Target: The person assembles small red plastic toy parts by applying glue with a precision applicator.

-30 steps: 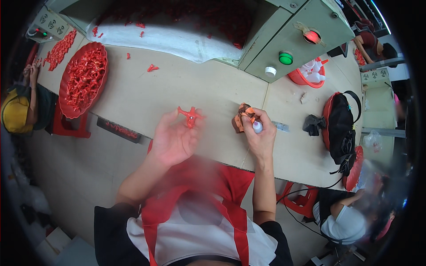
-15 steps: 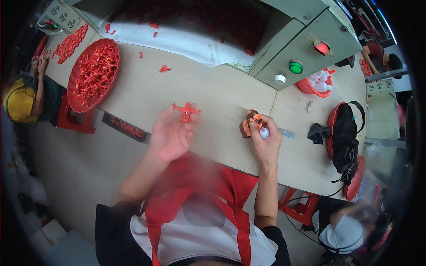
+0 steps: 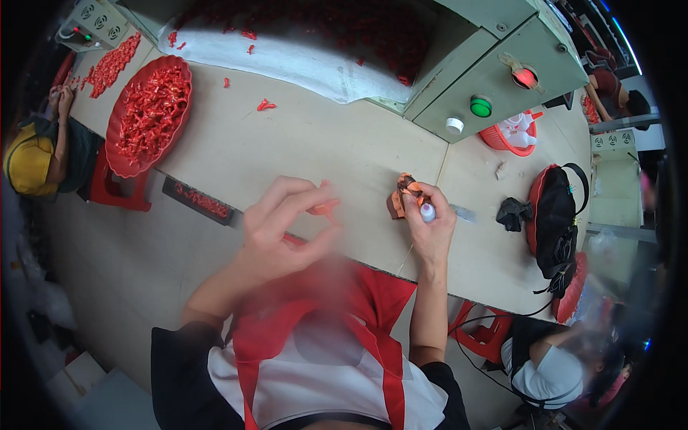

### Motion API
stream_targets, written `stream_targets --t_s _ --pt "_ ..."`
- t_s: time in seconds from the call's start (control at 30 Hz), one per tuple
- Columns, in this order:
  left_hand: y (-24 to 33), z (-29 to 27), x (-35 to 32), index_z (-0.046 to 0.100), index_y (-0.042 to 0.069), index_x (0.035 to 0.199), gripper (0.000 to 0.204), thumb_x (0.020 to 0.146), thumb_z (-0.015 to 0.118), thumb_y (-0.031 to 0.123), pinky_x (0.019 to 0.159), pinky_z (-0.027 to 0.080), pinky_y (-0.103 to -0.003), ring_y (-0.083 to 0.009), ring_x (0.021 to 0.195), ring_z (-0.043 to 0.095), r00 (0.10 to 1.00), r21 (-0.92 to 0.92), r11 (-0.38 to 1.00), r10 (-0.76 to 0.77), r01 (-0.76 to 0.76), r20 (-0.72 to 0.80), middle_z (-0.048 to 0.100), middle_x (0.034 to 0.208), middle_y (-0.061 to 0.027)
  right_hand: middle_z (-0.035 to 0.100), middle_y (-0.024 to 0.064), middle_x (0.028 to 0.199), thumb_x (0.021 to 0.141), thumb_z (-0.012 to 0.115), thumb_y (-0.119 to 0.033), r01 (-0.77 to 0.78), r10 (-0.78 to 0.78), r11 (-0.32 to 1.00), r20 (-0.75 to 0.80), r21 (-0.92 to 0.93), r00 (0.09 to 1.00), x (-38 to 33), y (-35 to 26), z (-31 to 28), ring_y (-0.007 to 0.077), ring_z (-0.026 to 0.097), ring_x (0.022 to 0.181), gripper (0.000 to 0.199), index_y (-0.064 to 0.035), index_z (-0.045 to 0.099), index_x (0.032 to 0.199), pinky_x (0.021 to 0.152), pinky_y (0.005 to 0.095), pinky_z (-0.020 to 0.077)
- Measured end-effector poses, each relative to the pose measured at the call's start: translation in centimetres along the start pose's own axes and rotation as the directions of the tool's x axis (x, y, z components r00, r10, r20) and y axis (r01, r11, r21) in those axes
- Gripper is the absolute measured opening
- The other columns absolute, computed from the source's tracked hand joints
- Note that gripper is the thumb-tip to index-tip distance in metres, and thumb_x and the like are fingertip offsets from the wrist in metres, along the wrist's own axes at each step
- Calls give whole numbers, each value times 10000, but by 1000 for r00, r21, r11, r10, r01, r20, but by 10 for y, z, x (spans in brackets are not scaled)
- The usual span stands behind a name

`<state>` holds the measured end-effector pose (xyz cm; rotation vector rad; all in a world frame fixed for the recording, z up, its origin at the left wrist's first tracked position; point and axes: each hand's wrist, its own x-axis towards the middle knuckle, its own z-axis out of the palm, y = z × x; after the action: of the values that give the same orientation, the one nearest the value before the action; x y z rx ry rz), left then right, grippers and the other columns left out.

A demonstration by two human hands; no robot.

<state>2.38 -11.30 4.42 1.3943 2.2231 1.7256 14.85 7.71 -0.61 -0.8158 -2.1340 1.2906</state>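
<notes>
My left hand [image 3: 279,226] is raised over the near edge of the table, thumb and fingers pinching a small red plastic figure [image 3: 325,206]. That figure is partly hidden by the fingers and somewhat blurred. To its right, my right hand [image 3: 434,231] is closed around a small white squeeze bottle [image 3: 428,212] with a purplish end. Just beyond those fingers, touching them, is an orange and dark brown lump [image 3: 403,193]; its kind is unclear. Two loose red pieces lie farther off, one of them a small red figure [image 3: 266,104].
A red scalloped tray [image 3: 113,161] heaped with red pieces stands at left. At the back is a grey-green machine [image 3: 459,97] with a white-lined opening. To the right are a red basket [image 3: 529,149] of white bottles and a black bag [image 3: 557,229]. Co-workers sit at both sides.
My left hand has turned from palm-up, with the red figure lying across its fingertips, to a pinch, bringing the figure slightly right and down. My right hand has hardly moved.
</notes>
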Motion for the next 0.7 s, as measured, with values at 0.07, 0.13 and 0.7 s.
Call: stream_targets --t_s 0.07,0.13,0.7 --pt "0 3 -1 605 -27 958 413 562 724 -24 626 511 -262 -183 732 605 999 58 998 30 -30 11 566 872 -116 591 56 750 754 630 -16 18 -19 999 13 31 1000 -2 -1 0 125 553 674 123 9 610 872 624 238 437" --pt "-4 7 -2 604 -21 966 413 573 730 -6 610 519 -250 -182 712 612 999 122 991 50 -52 15 568 866 -106 585 54 743 740 628 3 53 -55 995 23 84 998 -4 -9 -1 116 544 663 120 4 615 859 614 229 428" --pt "-21 -27 5 620 21 929 357 588 721 49 547 504 -246 -156 640 598 998 223 974 35 -45 51 562 819 -76 566 83 711 645 675 -60 350 -270 899 295 -263 916 12 -66 -3 226 598 626 182 -54 640 823 552 309 470"
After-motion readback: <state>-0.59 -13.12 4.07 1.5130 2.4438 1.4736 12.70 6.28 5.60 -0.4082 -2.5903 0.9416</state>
